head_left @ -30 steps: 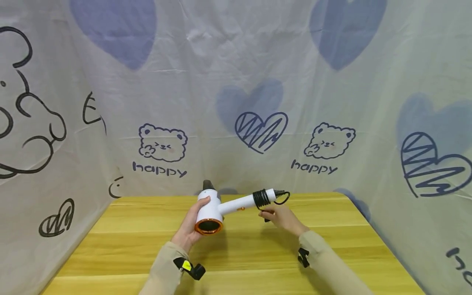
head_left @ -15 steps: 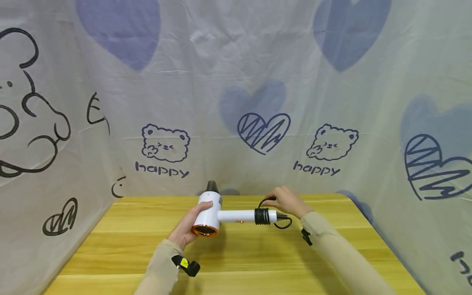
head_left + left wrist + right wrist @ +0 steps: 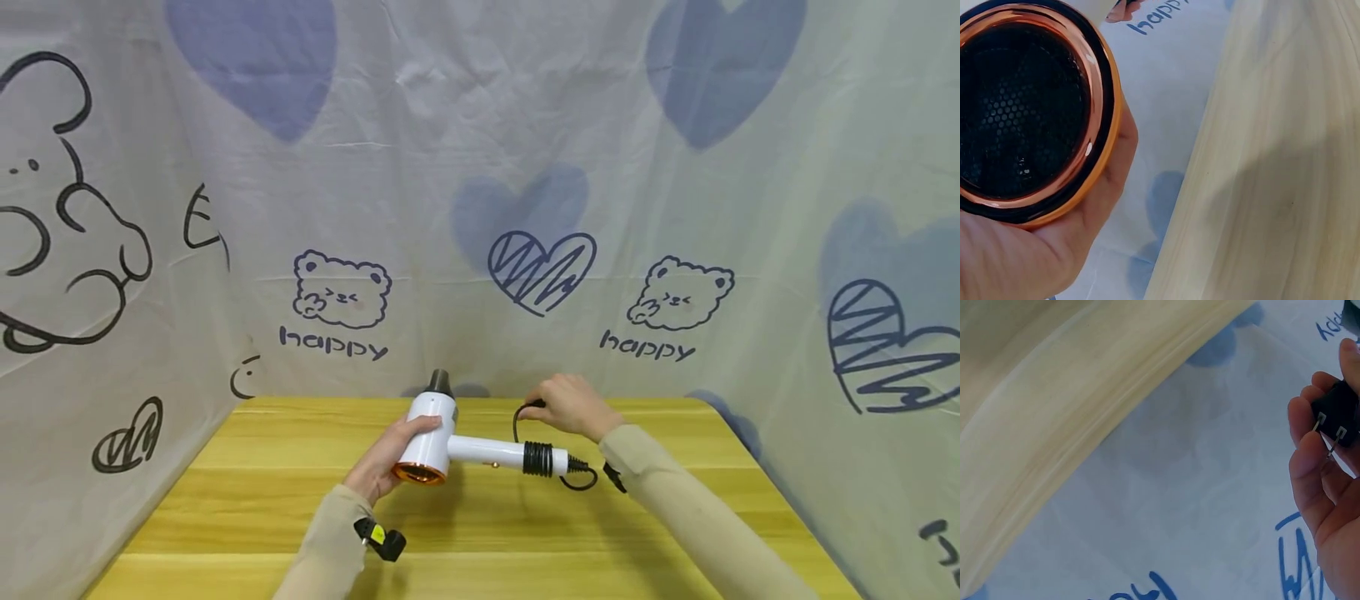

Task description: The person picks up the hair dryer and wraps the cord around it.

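My left hand grips the body of a white hair dryer, thumb across its side. The dark nozzle points to the back, and the copper-ringed air intake faces the left wrist camera. The handle stretches right with a black cord wound round its end. Above the coil, my right hand holds the cord's free end. In the right wrist view its fingers curl about a black two-pin plug, and a short stretch of cord runs from the hand down to the coil.
A yellow wood-grain table lies under both hands. Pale curtains printed with hearts and bears rise close behind the table's back edge and at both sides.
My right hand has gone from below the handle up and over to its far side, carrying the cord end. The handle has swung down from tilting up to sloping slightly down.
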